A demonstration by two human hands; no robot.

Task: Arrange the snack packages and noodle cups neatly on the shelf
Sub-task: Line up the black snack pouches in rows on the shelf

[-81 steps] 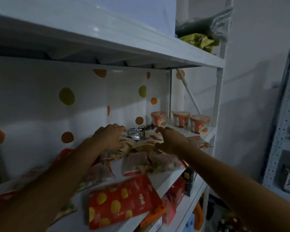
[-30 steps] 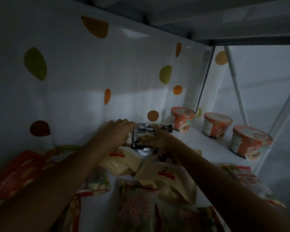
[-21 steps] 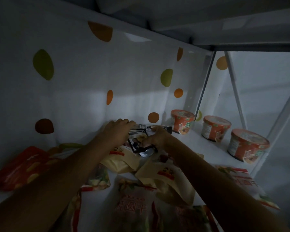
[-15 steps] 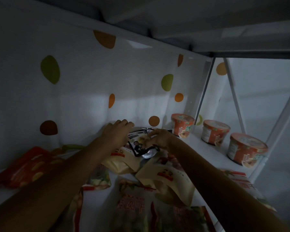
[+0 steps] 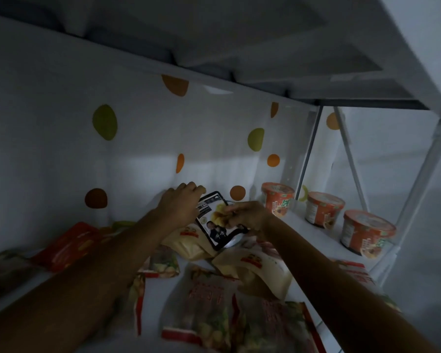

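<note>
Both my hands hold a black-edged snack packet [image 5: 215, 220] tilted up near the back of the white shelf [image 5: 301, 225]. My left hand [image 5: 182, 203] grips its upper left edge, and my right hand [image 5: 245, 216] pinches its right side. Two cream pouches, one [image 5: 189, 242] under my left wrist and one [image 5: 262, 268] under my right arm, lie just below the packet. Three orange noodle cups stand in a row at the right: the rear one [image 5: 277, 198], the middle one [image 5: 325, 208] and the front one [image 5: 367, 234].
Flat snack bags [image 5: 209, 312] lie at the shelf's front, and a red bag [image 5: 69, 244] lies at the left. A dotted white backing [image 5: 138, 154] closes the rear. The upper shelf [image 5: 265, 47] hangs low overhead. A slanted brace [image 5: 349, 159] and post [image 5: 423, 159] bound the right end.
The black-edged packet has been tipped up from lying nearly flat, so its printed face now shows between my hands. My view has shifted slightly lower and left.
</note>
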